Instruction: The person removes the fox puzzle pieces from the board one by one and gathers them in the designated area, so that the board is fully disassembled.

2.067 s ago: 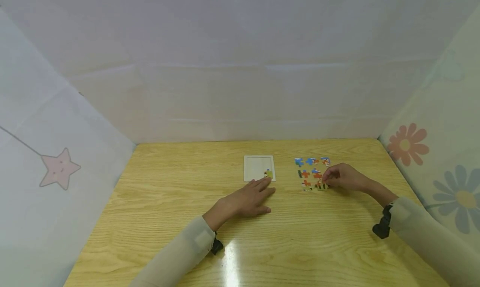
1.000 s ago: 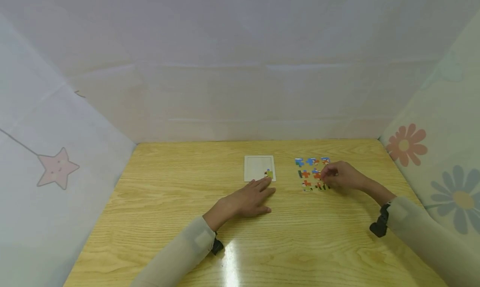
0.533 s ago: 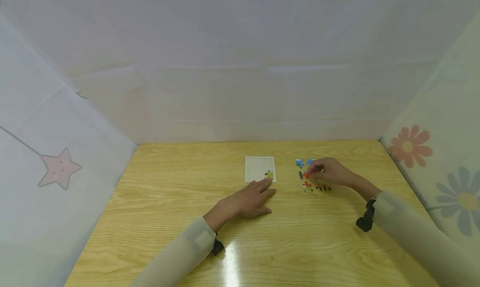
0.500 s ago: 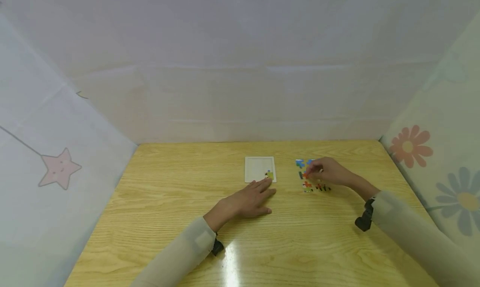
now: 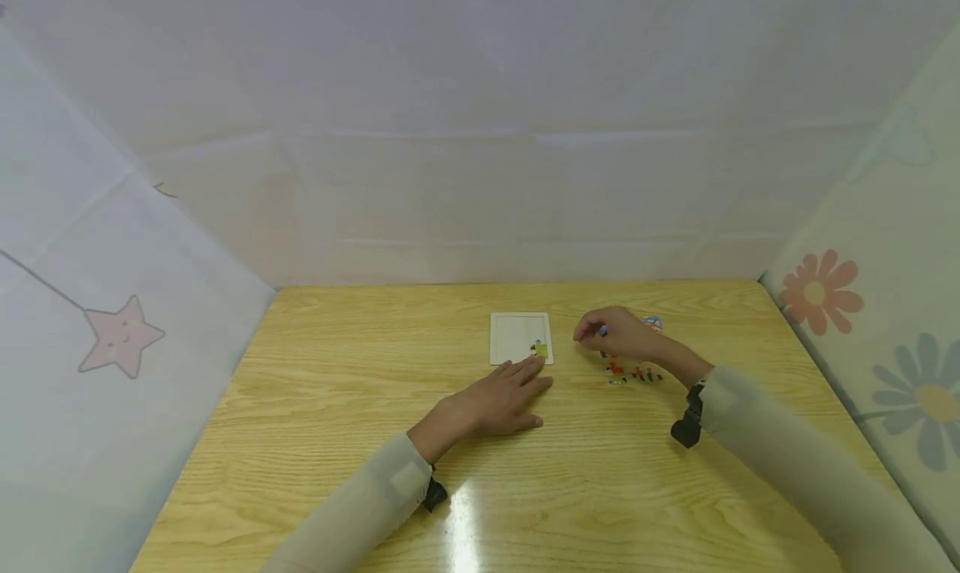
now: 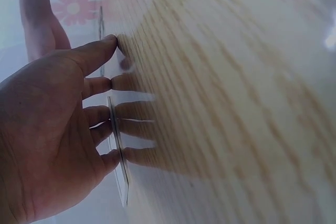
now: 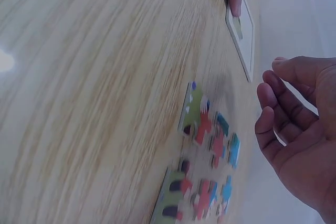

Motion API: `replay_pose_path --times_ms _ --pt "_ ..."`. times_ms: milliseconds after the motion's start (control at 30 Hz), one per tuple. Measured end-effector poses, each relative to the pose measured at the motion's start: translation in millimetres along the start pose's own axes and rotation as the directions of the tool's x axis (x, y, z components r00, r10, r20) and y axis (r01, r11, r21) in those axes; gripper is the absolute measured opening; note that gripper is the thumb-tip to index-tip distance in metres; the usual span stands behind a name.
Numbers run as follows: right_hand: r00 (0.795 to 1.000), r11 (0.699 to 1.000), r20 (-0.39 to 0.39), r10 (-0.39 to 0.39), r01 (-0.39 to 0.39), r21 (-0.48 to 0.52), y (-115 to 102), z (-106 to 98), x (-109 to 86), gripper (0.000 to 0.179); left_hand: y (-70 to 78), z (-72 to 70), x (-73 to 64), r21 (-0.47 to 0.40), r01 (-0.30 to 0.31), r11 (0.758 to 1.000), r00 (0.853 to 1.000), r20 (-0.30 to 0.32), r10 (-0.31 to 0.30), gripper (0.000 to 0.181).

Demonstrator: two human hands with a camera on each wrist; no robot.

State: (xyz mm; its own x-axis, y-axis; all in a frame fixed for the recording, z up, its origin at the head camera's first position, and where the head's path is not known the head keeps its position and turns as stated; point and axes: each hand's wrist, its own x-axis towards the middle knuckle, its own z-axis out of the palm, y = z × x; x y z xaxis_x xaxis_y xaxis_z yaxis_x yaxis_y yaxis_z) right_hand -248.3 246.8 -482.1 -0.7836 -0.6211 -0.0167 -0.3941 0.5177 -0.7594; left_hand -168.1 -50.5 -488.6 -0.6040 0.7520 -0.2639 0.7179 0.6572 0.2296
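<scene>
A small white puzzle tray (image 5: 497,338) lies near the back of the table, with one green puzzle piece (image 5: 539,350) in its near right corner. My left hand (image 5: 495,398) rests palm down with fingers spread, its fingertips at the tray's near edge. Just right of the tray, my right hand (image 5: 618,336) hovers over the table, thumb and fingertips drawn together. Whether a piece sits between them is hidden. Beneath and behind it lie several loose puzzle pieces (image 7: 202,127), red, blue and green, partly covered by this hand in the head view.
The wooden table (image 5: 337,373) meets a pale cloth wall (image 5: 420,206) at its back edge. Side cloths carry a pink star (image 5: 120,336) and large flowers (image 5: 817,292). Each wrist wears a black camera (image 5: 687,423).
My right hand has moved left from the right side of the loose pieces, across them, to near the tray. The left hand and the tray have stayed put.
</scene>
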Motion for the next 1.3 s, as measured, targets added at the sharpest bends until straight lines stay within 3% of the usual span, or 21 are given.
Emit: replay_pose_path --times_ms 433,1000,1300 --pt "0.999 0.998 0.011 -0.042 0.043 -0.044 -13.3 18.0 28.8 0.015 1.8 -1.6 -0.6 0.036 0.010 0.999 1.000 0.014 -0.010 0.073" --pt "0.999 1.000 0.032 -0.013 0.014 -0.026 -11.8 33.0 48.9 0.017 1.6 3.0 -0.8 0.063 -0.006 0.998 1.000 -0.015 0.007 0.073" --pt "0.999 0.993 0.036 0.004 0.000 -0.121 -7.1 37.8 53.3 0.016 3.0 2.5 -0.9 0.065 -0.009 0.998 1.000 -0.012 0.010 0.073"
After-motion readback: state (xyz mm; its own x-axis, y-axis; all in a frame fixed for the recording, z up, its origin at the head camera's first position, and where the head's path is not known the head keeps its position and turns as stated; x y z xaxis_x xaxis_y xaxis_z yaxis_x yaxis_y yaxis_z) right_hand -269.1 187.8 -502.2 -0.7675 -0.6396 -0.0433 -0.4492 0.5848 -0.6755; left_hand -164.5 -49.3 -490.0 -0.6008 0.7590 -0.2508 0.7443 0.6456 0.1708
